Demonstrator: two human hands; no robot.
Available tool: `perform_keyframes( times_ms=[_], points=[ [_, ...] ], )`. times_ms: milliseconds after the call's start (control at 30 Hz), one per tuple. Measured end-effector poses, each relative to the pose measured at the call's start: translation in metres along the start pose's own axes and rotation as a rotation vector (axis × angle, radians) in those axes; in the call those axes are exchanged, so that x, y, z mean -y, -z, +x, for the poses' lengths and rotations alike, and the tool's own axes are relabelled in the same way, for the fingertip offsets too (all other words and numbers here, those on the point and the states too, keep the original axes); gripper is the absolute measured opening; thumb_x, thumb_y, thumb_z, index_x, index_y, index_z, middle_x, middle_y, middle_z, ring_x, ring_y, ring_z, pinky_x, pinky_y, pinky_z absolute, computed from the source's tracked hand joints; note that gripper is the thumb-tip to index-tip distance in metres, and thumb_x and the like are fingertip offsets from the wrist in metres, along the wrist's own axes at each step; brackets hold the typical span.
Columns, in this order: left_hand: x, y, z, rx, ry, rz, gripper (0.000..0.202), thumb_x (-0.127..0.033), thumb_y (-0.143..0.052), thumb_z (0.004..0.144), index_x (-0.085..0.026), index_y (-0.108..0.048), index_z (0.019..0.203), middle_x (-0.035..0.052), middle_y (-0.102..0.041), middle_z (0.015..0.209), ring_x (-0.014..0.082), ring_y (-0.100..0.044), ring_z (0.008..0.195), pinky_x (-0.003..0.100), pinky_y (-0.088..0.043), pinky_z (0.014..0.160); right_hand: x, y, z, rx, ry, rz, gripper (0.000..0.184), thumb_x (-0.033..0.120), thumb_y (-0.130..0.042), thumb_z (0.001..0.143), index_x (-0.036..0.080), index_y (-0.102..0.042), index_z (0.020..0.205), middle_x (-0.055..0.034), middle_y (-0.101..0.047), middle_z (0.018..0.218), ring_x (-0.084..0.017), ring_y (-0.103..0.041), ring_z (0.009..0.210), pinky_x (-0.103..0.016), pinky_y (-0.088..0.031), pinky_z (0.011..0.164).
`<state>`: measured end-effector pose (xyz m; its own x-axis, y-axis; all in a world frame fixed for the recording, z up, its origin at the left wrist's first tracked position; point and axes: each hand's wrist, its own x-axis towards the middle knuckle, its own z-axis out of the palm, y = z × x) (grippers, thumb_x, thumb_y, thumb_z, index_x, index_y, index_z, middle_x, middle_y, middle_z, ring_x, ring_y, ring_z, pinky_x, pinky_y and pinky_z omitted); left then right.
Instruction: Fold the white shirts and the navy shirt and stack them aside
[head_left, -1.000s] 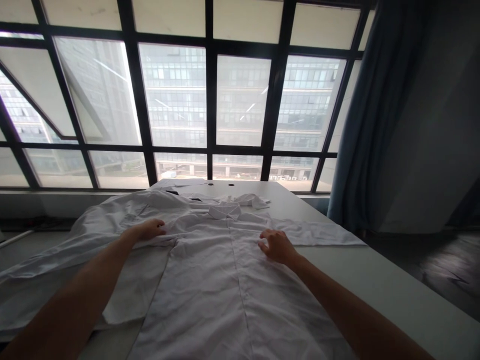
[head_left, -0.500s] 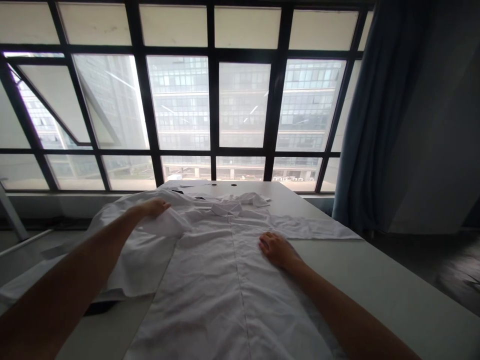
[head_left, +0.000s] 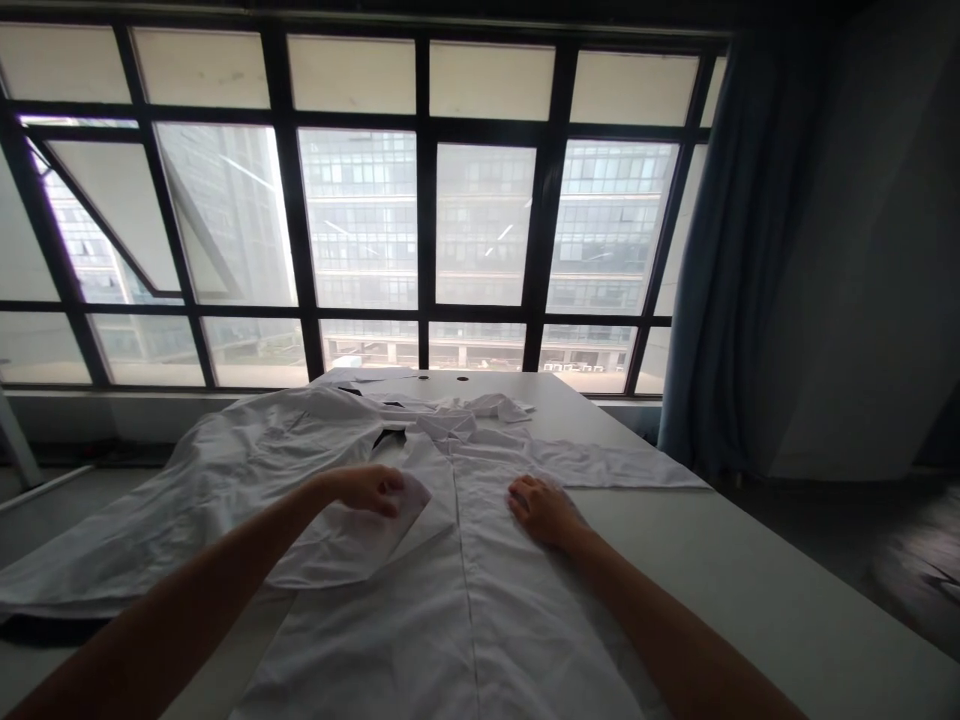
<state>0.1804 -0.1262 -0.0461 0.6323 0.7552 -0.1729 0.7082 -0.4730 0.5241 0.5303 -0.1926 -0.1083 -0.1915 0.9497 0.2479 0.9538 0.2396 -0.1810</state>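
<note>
A white shirt [head_left: 405, 630] lies spread along the table, front placket up, its collar [head_left: 450, 427] toward the window. My left hand [head_left: 367, 490] pinches the shirt's left-side sleeve, whose cuff end [head_left: 409, 515] is folded over the shirt's front. On the right half of the front rests my right hand [head_left: 541, 508], holding nothing, its fingers lying on the cloth. The other sleeve [head_left: 622, 465] stretches out flat to the right. More white garment cloth [head_left: 262, 440] is heaped at the left, beside my left forearm.
The white table [head_left: 720, 570] runs up to a wide black-framed window [head_left: 424, 220]. Further white cloth [head_left: 495, 405] lies beyond the collar. A blue curtain [head_left: 720, 300] hangs at the right. Dark pieces [head_left: 52, 630] show under the cloth at the left.
My left hand has brought the sleeve from the left inward and nearer, folding it over the shirt's front. My right hand has stayed on the shirt.
</note>
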Motion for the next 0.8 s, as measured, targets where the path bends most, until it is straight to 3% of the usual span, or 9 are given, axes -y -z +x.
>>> perform_keyframes(
  times_ms=[100, 233, 300, 367, 433, 533, 667, 800],
  points=[
    [0.024, 0.008, -0.024, -0.045, 0.158, 0.181, 0.045, -0.033, -0.080, 0.059, -0.021, -0.073, 0.101, 0.0059, -0.070, 0.101, 0.0292, -0.063, 0.093, 0.034, -0.048, 0.078, -0.001, -0.001, 0.001, 0.000, -0.003, 0.007, 0.033, 0.032, -0.048, 0.091, 0.016, -0.066, 0.113, -0.0121, -0.064, 0.121, -0.023, -0.057, 0.111, -0.032, -0.038, 0.093],
    [0.030, 0.013, -0.047, 0.000, 0.277, 0.203, 0.019, -0.032, -0.073, 0.064, -0.018, -0.073, 0.078, 0.0036, -0.069, 0.076, 0.0234, -0.062, 0.071, 0.029, -0.046, 0.063, -0.003, -0.005, 0.003, -0.015, 0.005, 0.023, 0.032, 0.032, -0.048, 0.091, 0.015, -0.066, 0.112, -0.0124, -0.064, 0.120, -0.023, -0.057, 0.110, -0.032, -0.038, 0.095],
    [0.022, 0.012, -0.053, 0.058, 0.311, 0.020, 0.022, -0.037, -0.076, 0.064, -0.018, -0.071, 0.073, 0.0018, -0.065, 0.066, 0.0192, -0.059, 0.061, 0.026, -0.045, 0.055, -0.005, -0.008, 0.004, -0.019, 0.008, 0.032, 0.032, 0.032, -0.048, 0.091, 0.015, -0.066, 0.112, -0.0124, -0.064, 0.120, -0.023, -0.057, 0.110, -0.032, -0.038, 0.096],
    [0.007, 0.008, -0.055, 0.086, 0.281, -0.309, 0.028, -0.043, -0.077, 0.067, -0.017, -0.069, 0.073, 0.0018, -0.064, 0.065, 0.0160, -0.057, 0.057, 0.024, -0.045, 0.052, -0.006, -0.009, 0.004, -0.031, 0.016, 0.053, 0.030, 0.031, -0.049, 0.089, 0.016, -0.067, 0.109, -0.0126, -0.065, 0.118, -0.023, -0.058, 0.108, -0.033, -0.039, 0.096],
    [-0.014, 0.000, -0.054, 0.016, 0.142, -0.725, 0.028, -0.041, -0.076, 0.072, -0.015, -0.068, 0.077, 0.0030, -0.065, 0.071, 0.0143, -0.060, 0.061, 0.023, -0.049, 0.057, -0.006, -0.010, 0.004, -0.064, 0.042, 0.130, 0.027, 0.028, -0.053, 0.085, 0.016, -0.068, 0.103, -0.0127, -0.066, 0.113, -0.023, -0.058, 0.106, -0.035, -0.040, 0.095],
    [-0.046, -0.019, -0.042, -0.192, -0.077, -1.223, 0.021, -0.033, -0.072, 0.079, -0.015, -0.062, 0.083, 0.0040, -0.065, 0.076, 0.0155, -0.065, 0.067, 0.027, -0.055, 0.066, 0.000, -0.009, 0.004, -0.107, 0.101, 0.332, 0.021, 0.025, -0.056, 0.078, 0.017, -0.068, 0.094, -0.0106, -0.070, 0.101, -0.023, -0.061, 0.095, -0.035, -0.045, 0.089],
    [-0.076, -0.047, -0.017, -0.320, -0.174, -1.435, 0.018, -0.031, -0.064, 0.086, -0.018, -0.055, 0.095, 0.0032, -0.067, 0.081, 0.0177, -0.069, 0.071, 0.033, -0.058, 0.069, 0.016, 0.000, 0.001, 0.068, 0.095, 0.680, 0.019, 0.032, -0.053, 0.078, 0.017, -0.065, 0.083, -0.0044, -0.066, 0.074, -0.018, -0.059, 0.068, -0.030, -0.049, 0.066],
    [-0.083, -0.072, -0.002, -0.265, -0.149, -1.407, 0.025, -0.036, -0.065, 0.086, -0.020, -0.054, 0.102, 0.0022, -0.068, 0.084, 0.0178, -0.071, 0.076, 0.035, -0.057, 0.076, 0.027, 0.015, -0.008, 0.266, 0.101, 0.968, 0.027, 0.042, -0.060, 0.076, 0.019, -0.064, 0.091, -0.0038, -0.063, 0.081, -0.016, -0.055, 0.071, -0.030, -0.047, 0.065]
  ],
)
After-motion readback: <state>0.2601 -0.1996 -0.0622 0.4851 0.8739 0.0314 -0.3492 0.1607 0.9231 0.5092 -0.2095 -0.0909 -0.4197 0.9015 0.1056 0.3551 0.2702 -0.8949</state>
